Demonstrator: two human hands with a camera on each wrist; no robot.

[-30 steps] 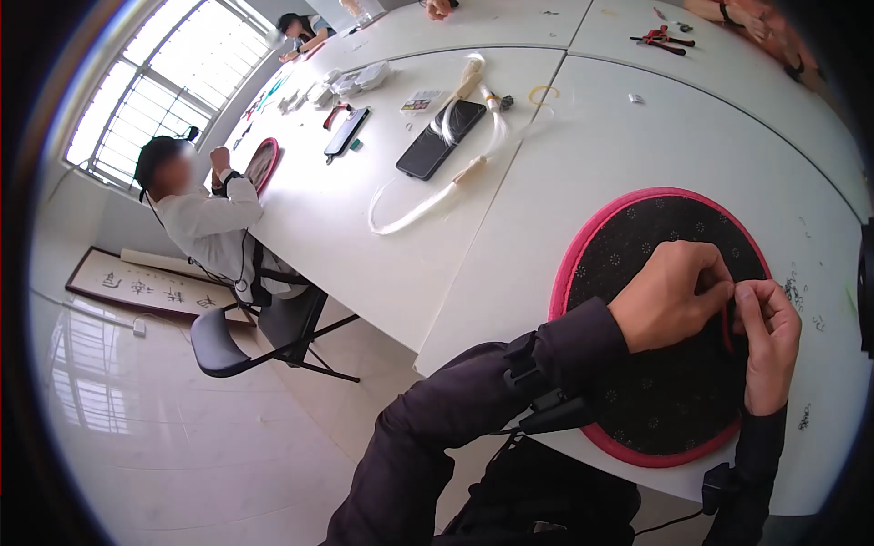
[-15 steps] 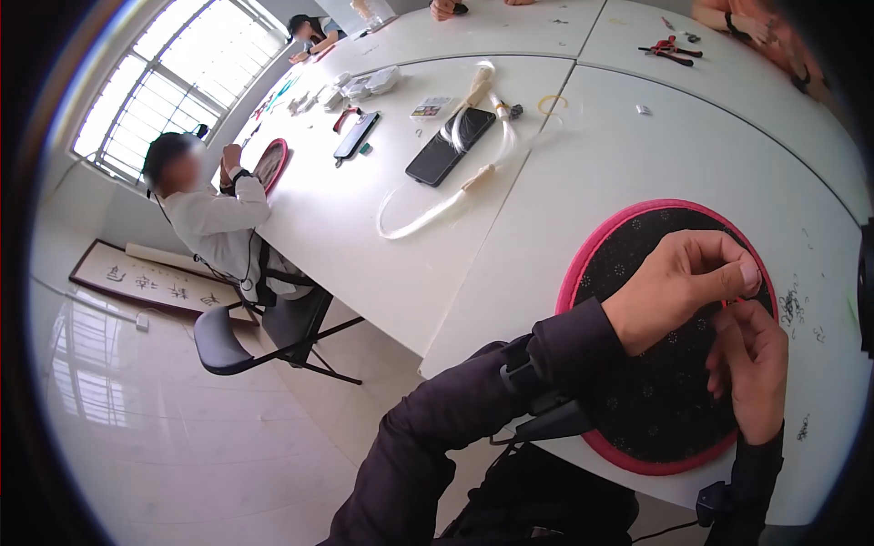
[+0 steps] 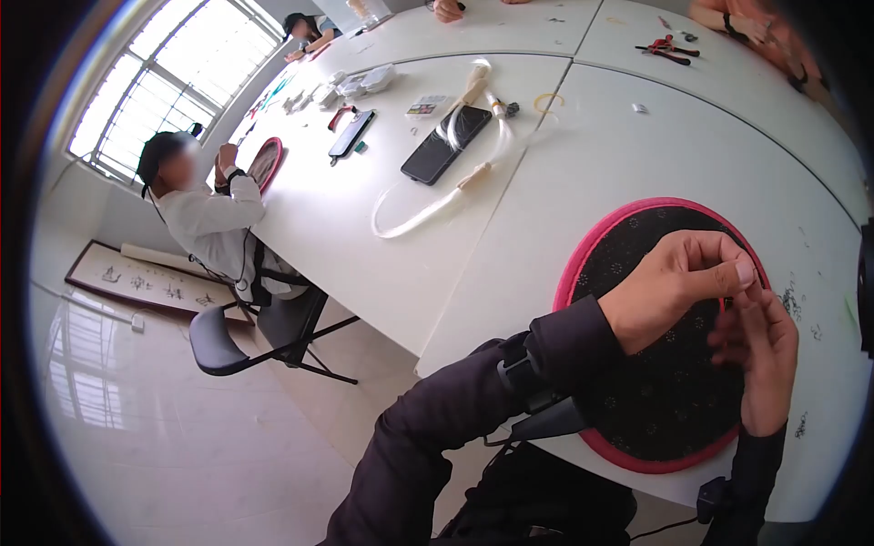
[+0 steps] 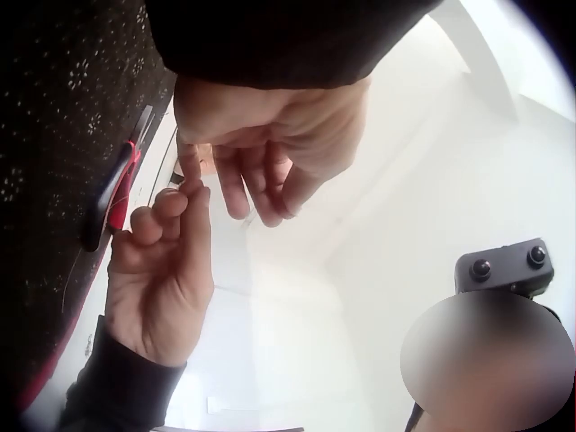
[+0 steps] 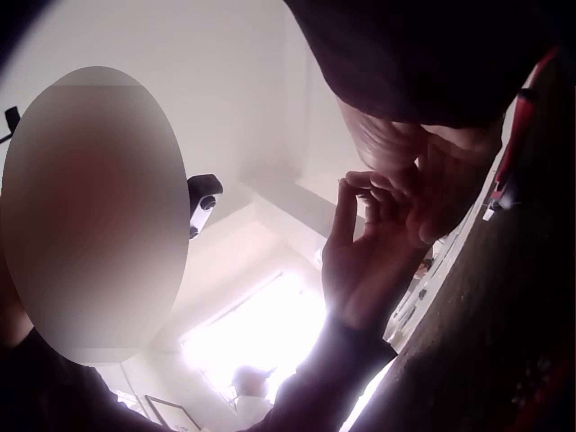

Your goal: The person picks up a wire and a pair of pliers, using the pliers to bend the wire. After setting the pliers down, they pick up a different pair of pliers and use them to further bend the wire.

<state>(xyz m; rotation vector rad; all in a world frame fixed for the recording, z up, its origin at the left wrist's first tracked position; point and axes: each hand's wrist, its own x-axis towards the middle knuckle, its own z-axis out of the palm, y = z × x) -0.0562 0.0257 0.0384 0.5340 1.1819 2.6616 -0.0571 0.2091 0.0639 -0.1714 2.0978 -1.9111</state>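
Observation:
Both hands meet above a round dark mat [image 3: 655,400] with a pink rim. My left hand [image 3: 678,278] has its thumb against its curled index finger, pinching something too fine to make out. Just below and to the right, my right hand [image 3: 769,364] has its fingertips up against the left fingertips. In the left wrist view the thumb and index tip of that right hand [image 4: 162,279] come together, right at the left hand [image 4: 270,135]. Pliers [image 4: 121,193] with red and black handles lie on the mat, mostly hidden behind the hands in the head view.
Ahead on the white table [image 3: 546,237] lie a black phone [image 3: 446,150], a looped bundle of clear strands [image 3: 410,221], another phone [image 3: 352,134] and more pliers [image 3: 669,50]. Dark scraps [image 3: 790,300] lie right of the mat. A person [image 3: 196,200] sits at left.
My left hand has turned so its thumb faces up. The right hand dipped below it with fingers spread, then rose back to the left fingertips. The mat has stayed in place.

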